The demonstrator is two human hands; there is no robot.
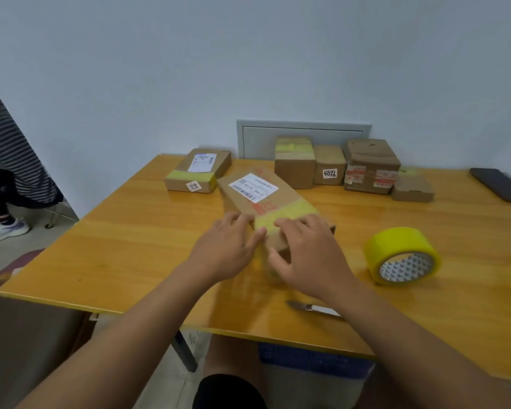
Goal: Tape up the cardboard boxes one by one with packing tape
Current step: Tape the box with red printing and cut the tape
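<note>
Yellow tape band (281, 215) across the near end of a flat cardboard box (266, 199), lying slantwise mid-tabletop (130, 243) with a white shipping label (252, 188) on its upper face. Left hand (226, 249) flat against the box's near-left edge, fingers (255, 235) straight and together, tips touching the cardboard just beside the tape. Right hand (304, 255) draped over the box's near end, fingers spread and lightly bent over the yellow band, thumb down against the near face; pressing rather than gripping, nothing held in either hand. Motion blur around the near corner, so exact contact there unclear.

Yellow tape roll (401, 255) upright on its edge to the right, apart from the right hand. Small knife (313, 309) near the front edge, just beside the right wrist. Another flat box marked 1218 (196, 171) at far left, taped yellow. Row of four boxes (351, 166) along the far edge by the wall. Dark phone (499, 184) at far right. Person in a striped top (9, 160) seated off to the left
</note>
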